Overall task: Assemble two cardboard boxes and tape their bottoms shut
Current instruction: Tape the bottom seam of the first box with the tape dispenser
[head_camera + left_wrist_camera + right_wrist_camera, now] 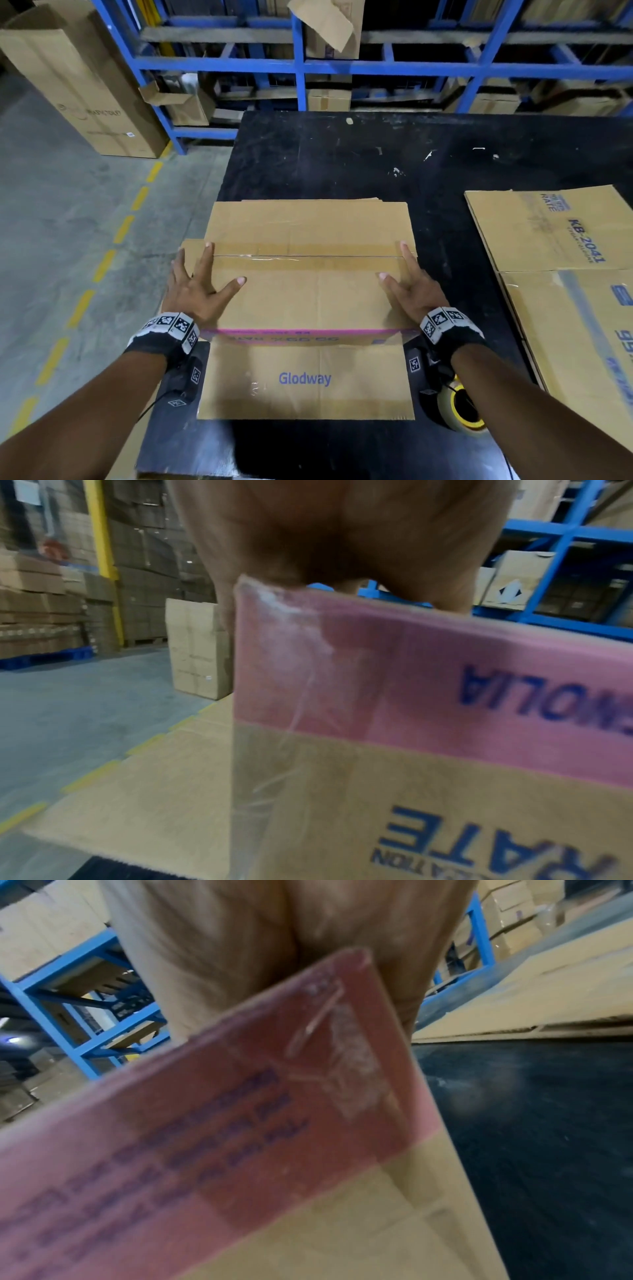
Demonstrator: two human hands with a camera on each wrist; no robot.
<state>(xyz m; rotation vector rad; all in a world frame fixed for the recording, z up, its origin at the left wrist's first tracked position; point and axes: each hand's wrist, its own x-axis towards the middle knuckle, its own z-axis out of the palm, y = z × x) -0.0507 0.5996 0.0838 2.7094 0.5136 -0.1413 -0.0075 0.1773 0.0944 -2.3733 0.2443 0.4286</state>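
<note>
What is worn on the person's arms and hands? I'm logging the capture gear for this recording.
Both forearms are bare, with no sleeves or gloves. The left hand and right hand each have a black wristband topped by a white band of black square tag markers. Under each wrist hangs a black tagged camera unit; a thin black cable trails from the left one.

The head view is dim but sharp, bending at its edges. Both wrist views (very close) are blurred and soft.
</note>
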